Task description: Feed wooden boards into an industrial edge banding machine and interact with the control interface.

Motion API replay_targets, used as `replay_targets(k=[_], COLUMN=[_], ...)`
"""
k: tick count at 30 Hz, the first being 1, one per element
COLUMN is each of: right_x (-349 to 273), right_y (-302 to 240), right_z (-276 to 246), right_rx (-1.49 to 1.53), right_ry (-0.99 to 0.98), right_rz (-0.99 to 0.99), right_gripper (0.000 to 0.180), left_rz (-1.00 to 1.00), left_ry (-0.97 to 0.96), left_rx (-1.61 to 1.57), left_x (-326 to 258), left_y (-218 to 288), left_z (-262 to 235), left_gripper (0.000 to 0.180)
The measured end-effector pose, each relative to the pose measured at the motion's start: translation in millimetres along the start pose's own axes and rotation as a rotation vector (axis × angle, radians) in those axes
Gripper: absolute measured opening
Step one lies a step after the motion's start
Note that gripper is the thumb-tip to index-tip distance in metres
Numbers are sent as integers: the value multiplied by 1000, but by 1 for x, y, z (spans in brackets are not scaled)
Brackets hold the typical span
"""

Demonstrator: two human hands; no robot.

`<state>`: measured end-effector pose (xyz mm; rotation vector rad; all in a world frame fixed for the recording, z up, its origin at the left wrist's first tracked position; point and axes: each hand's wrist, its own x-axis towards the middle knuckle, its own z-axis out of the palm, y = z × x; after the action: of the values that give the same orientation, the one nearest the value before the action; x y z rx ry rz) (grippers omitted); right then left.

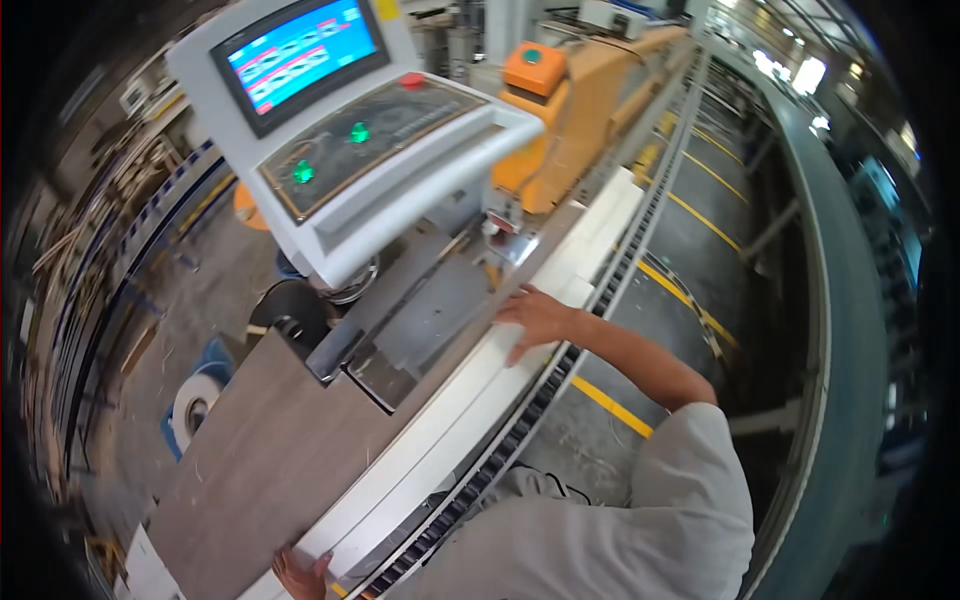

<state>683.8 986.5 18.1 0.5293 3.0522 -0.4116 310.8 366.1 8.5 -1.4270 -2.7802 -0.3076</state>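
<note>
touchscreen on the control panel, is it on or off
On. The touchscreen glows bright blue with red and white boxes, and two green lights shine on the sloped control panel below it.

The left hand point(300, 577) sits at the lower edge of the view, cut off below the knuckles, so its grip on the white panel point(470, 400) cannot be judged. The near end of that panel runs out of view. The grey board point(260, 440) passes under the machine's control console point(350, 150), which hides its far part. The screen point(300, 50) markings are too small to read. Stacked wood point(70, 250) at the left rim is blurred.
</note>
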Motion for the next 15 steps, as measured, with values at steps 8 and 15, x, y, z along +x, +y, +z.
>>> replay_targets(k=[8,15], right_x=[4,12], right_y=[-19,-66], right_z=[0,16], right_rx=[-63,18], right_ry=[-140,-61], right_rz=[192,166], right_gripper=[97,94], left_rz=[98,-61], left_ry=[149,99], left_rx=[-58,-116], left_x=[20,30], left_y=[-1,-6], left_z=[-4,-7], left_gripper=[81,67])
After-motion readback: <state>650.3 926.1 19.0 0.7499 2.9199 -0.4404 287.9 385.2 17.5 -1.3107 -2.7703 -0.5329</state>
